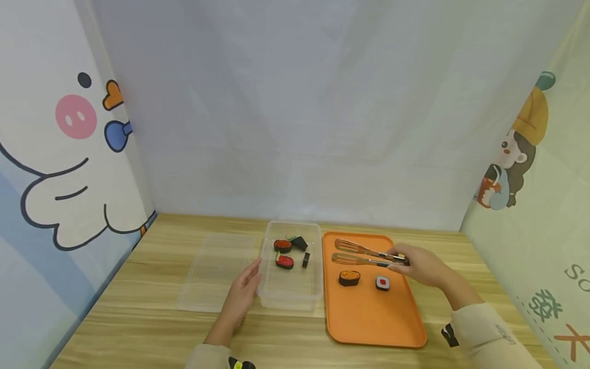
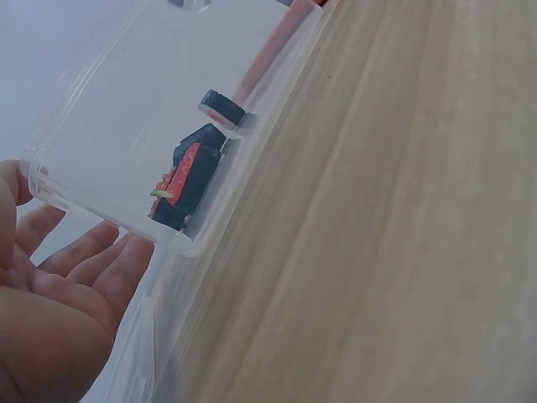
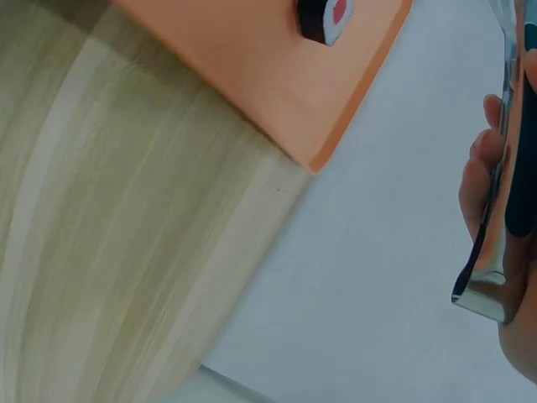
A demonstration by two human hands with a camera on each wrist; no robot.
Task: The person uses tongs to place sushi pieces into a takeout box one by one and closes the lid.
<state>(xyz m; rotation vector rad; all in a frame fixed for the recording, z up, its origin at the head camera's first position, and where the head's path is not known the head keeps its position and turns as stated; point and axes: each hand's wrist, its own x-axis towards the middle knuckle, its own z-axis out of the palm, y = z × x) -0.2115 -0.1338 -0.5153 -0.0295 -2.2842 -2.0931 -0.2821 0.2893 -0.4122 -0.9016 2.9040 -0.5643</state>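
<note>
My right hand grips a pair of whisk-shaped metal tongs with dark handle grips. The tongs' two ends stand apart over the orange tray, with nothing between them. Below them on the tray are an orange-topped toy sushi and a toy sushi roll with a red centre. My left hand touches the left wall of a clear plastic box, its fingers loosely extended. Inside lie two red-topped toy sushi, a dark cone-shaped piece and a small black roll.
A flat clear lid lies on the wooden table, left of the box. The box and tray stand side by side. A pale curtain hangs behind the table, with printed cloths at both sides.
</note>
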